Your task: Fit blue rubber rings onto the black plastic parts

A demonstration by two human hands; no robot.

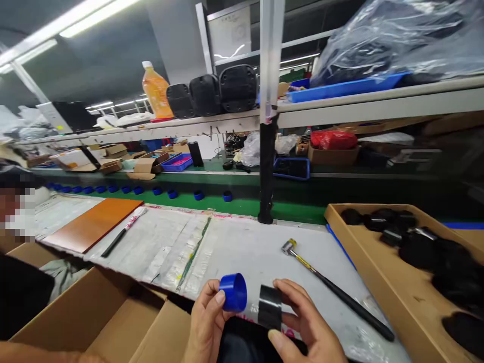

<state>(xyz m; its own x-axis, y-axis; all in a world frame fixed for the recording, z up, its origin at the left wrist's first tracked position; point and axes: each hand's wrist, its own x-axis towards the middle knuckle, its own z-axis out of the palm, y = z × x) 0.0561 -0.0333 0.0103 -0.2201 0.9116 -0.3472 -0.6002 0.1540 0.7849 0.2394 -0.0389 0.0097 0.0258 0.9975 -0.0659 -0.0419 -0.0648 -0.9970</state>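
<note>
Between the thumb and fingers of my left hand [207, 320] is a blue plastic ring [233, 293], its open end turned to the right. My right hand [302, 322] grips a black plastic ring [269, 307] by its edge. The two rings face each other with a small gap between them, above the near edge of the white-covered bench [242, 247]. A hammer [336, 287] with a metal head and black handle lies on the bench to the right of my right hand.
At right a cardboard box [363, 267] holds several black parts [419, 252]. Several blue rings [198, 195] line the green conveyor [245, 206] behind. An orange-brown board [96, 222] and another tool [121, 234] lie left. An open carton [109, 312] and a person [18, 212] are at left.
</note>
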